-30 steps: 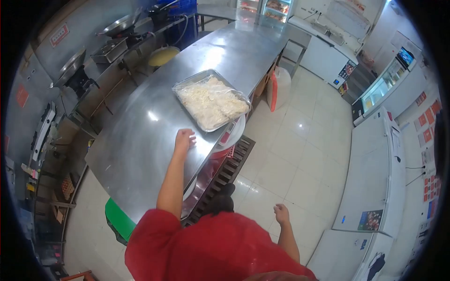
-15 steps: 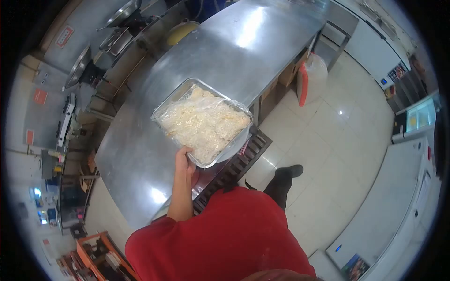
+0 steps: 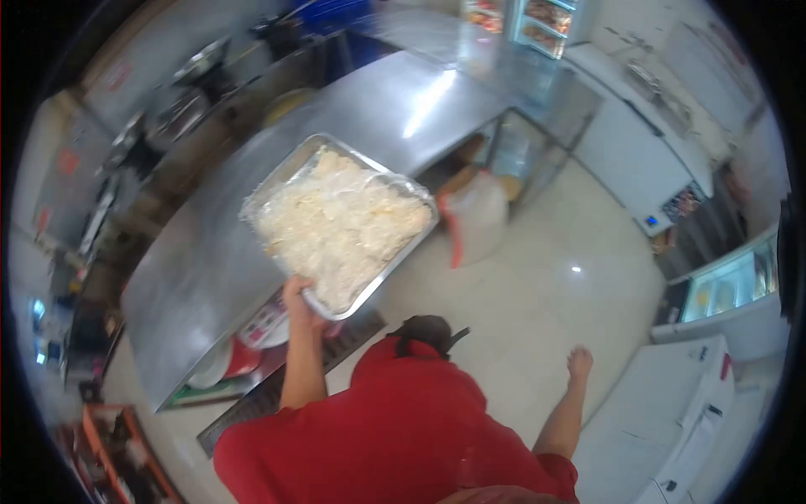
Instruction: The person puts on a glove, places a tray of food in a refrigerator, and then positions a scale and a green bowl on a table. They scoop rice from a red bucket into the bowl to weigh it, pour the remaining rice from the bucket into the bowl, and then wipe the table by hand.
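My left hand (image 3: 302,304) grips the near corner of a rectangular metal tray (image 3: 389,274), thumb over the rim and the other fingers largely underneath. Pale, crumbly-looking coated food pieces (image 3: 336,223) fill the tray; I cannot make out their exact kind. Clear plastic wrap (image 3: 262,200) lies over them and bunches at the edges. The tray is held up in front of my body, above the edge of the steel table. My right hand (image 3: 579,361) hangs out to the side over the floor, fingers curled in and holding nothing, near the white chest freezer.
The long steel table (image 3: 193,252) runs along my left. Beyond the tray, a whitish sack with a red edge (image 3: 478,220) stands on the tiled floor (image 3: 537,294). A white chest freezer (image 3: 663,412) is at right, another freezer (image 3: 621,139) farther ahead. Woks (image 3: 206,63) line the left wall.
My body has turned and moved along the table, bringing the sack and far freezer closer. The tray stays in my left hand. My right hand has come into view at the right.
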The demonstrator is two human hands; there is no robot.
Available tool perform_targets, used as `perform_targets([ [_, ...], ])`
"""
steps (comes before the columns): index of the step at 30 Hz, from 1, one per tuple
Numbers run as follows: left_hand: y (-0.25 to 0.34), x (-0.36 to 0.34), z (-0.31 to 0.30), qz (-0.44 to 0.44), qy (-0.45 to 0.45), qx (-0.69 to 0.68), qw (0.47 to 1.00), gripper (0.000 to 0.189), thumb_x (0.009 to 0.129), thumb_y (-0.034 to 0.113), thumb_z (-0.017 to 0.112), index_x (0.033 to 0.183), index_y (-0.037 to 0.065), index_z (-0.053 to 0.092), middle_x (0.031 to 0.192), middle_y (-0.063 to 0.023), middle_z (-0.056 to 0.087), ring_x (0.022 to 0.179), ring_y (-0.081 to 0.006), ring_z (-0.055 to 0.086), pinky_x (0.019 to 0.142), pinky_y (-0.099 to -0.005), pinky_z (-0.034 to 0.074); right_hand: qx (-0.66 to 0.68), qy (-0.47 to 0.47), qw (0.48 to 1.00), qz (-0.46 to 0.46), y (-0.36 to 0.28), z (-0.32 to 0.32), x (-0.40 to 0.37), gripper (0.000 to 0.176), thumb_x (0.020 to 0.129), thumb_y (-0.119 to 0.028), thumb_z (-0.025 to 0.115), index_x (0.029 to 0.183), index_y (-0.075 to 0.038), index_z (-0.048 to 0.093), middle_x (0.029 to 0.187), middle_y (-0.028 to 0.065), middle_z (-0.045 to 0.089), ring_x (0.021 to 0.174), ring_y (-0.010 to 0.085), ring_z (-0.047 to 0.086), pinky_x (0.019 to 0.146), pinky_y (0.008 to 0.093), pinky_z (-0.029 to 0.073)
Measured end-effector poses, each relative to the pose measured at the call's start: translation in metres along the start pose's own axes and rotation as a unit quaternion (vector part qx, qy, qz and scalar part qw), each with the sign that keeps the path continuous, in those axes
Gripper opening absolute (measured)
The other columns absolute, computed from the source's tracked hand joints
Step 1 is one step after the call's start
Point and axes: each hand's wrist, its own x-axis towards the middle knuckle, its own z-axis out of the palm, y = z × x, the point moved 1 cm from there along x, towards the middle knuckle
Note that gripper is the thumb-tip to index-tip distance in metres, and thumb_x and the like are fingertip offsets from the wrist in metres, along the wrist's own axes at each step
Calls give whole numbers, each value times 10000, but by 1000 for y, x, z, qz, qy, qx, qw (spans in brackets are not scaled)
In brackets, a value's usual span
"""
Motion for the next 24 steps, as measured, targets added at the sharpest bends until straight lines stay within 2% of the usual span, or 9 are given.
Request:
perform_targets([
  [3, -58, 34, 37, -58, -56, 23, 996, 590, 673, 162, 606, 1224, -36, 543, 1179, -196, 614, 1108, -394, 622, 1005, -527, 524, 6, -42, 998, -50, -95, 12, 37, 343, 1016, -296, 543, 1241, -41, 589, 975, 77, 680, 795, 165, 650, 692, 320, 526],
  [7, -203, 88, 162, -100, -183, 77, 975, 781, 670, 147, 585, 1400, -50, 392, 1288, -232, 539, 1164, -412, 593, 980, -532, 546, -213, -83, 970, -83, -105, -30, 125, 329, 985, -264, 530, 1093, 8, 679, 901, 132, 703, 827, 212, 668, 758, 358, 537],
  [9, -285, 107, 242, -125, -223, 91, 962, 794, 645, 105, 584, 1408, -18, 405, 1277, -212, 547, 1160, -406, 590, 958, -532, 556, -336, -20, 934, -123, -67, -80, 131, 352, 993, -269, 509, 1113, 9, 689, 1016, 178, 716, 964, 290, 675, 893, 417, 526],
  [10, -325, 120, 290, -145, -252, 102, 951, 784, 640, 96, 581, 1399, -14, 418, 1271, -197, 555, 1159, -394, 595, 963, -526, 552, -467, 57, 873, -128, 52, -102, 187, 335, 985, -239, 498, 1149, -28, 701, 1149, 180, 703, 1105, 338, 639, 1007, 451, 480],
  [13, -426, 145, 399, -244, -282, 203, 905, 746, 637, 88, 578, 1368, -11, 470, 1223, -156, 592, 1119, -357, 619, 959, -502, 544, -525, 74, 833, 159, 164, -157, 103, 350, 986, -293, 509, 1071, -33, 727, 1153, 176, 695, 1090, 377, 644, 961, 493, 490],
  [15, -493, 144, 481, -303, -290, 216, 882, 706, 645, 90, 574, 1338, -19, 493, 1195, -152, 604, 1087, -346, 629, 945, -489, 545, -547, -73, 758, 348, 151, -163, 27, 348, 987, -260, 486, 1161, -101, 741, 1223, 87, 712, 1112, 279, 677, 952, 484, 502],
  [16, -524, 126, 502, -344, -277, 219, 870, 668, 654, 93, 571, 1309, -28, 517, 1166, -148, 616, 1055, -335, 640, 931, -476, 546, -517, -146, 759, 368, 146, -166, -8, 390, 1001, -273, 477, 1307, -134, 675, 1341, 78, 656, 1247, 276, 611, 1011, 485, 490],
  [19, -600, 86, 630, -432, -370, 155, 807, 582, 676, 106, 567, 1243, -22, 544, 1106, -147, 629, 1025, -330, 644, 894, -460, 552, -447, -150, 793, 386, 127, -140, -40, 372, 983, -287, 510, 1272, -137, 691, 1312, 87, 667, 1230, 280, 619, 1009, 481, 488],
  [24, -781, 81, 750, -415, -441, 184, 774, 664, 686, 107, 548, 1331, -38, 492, 1167, -170, 623, 1081, -354, 637, 939, -479, 547, -370, -107, 837, 389, 110, -118, 68, 345, 954, -311, 565, 1214, -142, 716, 1265, 103, 684, 1201, 286, 632, 1006, 473, 486],
])
